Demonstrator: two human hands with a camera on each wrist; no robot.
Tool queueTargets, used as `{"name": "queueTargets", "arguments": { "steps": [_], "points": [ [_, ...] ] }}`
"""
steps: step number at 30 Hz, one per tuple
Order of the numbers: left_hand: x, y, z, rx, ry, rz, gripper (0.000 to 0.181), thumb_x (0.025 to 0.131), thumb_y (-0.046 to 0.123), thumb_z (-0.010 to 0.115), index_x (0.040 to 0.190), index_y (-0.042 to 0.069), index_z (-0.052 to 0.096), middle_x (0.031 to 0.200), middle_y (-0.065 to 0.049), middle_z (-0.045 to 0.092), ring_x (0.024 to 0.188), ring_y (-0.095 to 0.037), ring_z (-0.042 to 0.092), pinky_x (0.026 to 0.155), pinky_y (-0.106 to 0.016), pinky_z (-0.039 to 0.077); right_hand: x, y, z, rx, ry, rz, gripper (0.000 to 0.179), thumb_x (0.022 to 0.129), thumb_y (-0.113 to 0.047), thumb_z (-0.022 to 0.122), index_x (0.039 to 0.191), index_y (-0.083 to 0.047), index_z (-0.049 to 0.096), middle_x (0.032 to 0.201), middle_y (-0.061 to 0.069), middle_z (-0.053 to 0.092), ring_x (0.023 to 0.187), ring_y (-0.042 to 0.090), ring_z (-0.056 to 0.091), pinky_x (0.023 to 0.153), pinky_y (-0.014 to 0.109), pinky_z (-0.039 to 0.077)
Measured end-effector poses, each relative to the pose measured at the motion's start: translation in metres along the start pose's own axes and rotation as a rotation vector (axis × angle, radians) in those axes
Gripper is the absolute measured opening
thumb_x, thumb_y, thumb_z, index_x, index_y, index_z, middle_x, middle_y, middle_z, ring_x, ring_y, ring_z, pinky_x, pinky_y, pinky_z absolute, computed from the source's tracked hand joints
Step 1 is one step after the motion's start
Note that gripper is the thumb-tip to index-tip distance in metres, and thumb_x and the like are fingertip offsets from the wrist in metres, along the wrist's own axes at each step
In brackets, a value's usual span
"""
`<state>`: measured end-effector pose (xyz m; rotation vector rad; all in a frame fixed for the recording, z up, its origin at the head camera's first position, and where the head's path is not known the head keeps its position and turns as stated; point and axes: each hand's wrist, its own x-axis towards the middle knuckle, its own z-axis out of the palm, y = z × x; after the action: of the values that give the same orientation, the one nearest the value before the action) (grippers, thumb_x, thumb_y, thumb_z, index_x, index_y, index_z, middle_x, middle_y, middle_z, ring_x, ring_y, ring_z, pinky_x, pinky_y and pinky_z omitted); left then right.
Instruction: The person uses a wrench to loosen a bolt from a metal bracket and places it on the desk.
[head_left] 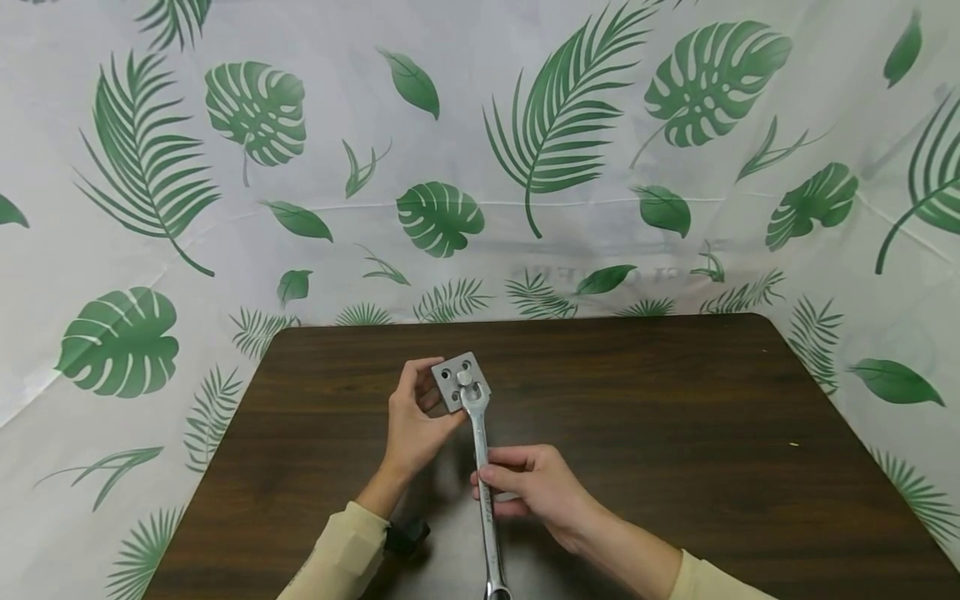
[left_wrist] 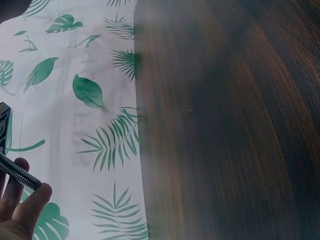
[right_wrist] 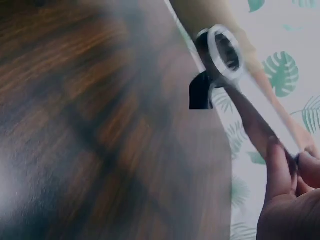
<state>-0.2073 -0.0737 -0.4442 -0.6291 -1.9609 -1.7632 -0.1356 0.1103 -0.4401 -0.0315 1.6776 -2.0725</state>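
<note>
In the head view my left hand (head_left: pixel 414 427) grips a square grey metal plate (head_left: pixel 454 367) by its edges, tilted above the table. Holes sit near the plate's corners, and a bolt's head (head_left: pixel 465 378) stands out at its middle. The bolt's threaded shank (left_wrist: pixel 21 173) sticks out behind, near my fingertips, in the left wrist view. My right hand (head_left: pixel 546 490) pinches a long combination wrench (head_left: pixel 482 442) partway along its handle. The wrench's open end lies right at the bolt head. Its ring end (right_wrist: pixel 236 72) points back towards me in the right wrist view.
A dark wood-grain table (head_left: pixel 637 400) lies under both hands. White cloth (head_left: pixel 337 158) printed with green leaves hangs behind and beside it. A small pale scrap (head_left: pixel 793 444) lies towards the table's right. A black device (head_left: pixel 407 535) is at my left wrist.
</note>
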Motion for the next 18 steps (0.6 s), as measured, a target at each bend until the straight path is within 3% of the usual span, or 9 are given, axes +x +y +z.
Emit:
{"name": "queueTargets", "arguments": {
  "steps": [11,18],
  "points": [
    [-0.002,-0.001,0.001,-0.016,-0.002,-0.014,0.062,0.066,-0.019,0.079,0.120,-0.011,0.051,0.105,-0.022,0.066,0.096,-0.029,0.068,0.079,-0.047,0.056,0.007,0.002,0.011,0.082,-0.022,0.013,0.038,0.092,-0.012,0.070,0.124,0.007,0.063,0.101,0.016,0.072,0.093,0.024,0.071,0.075,0.031,0.057],
    [-0.003,-0.005,0.002,-0.037,-0.005,-0.012,0.068,0.062,-0.016,0.085,0.120,-0.008,0.051,0.105,-0.021,0.067,0.096,-0.025,0.068,0.081,-0.040,0.056,0.014,0.003,0.011,0.101,-0.028,0.019,0.035,0.091,-0.009,0.070,0.122,0.007,0.064,0.101,0.019,0.072,0.091,0.024,0.071,0.074,0.031,0.057]
  ]
}}
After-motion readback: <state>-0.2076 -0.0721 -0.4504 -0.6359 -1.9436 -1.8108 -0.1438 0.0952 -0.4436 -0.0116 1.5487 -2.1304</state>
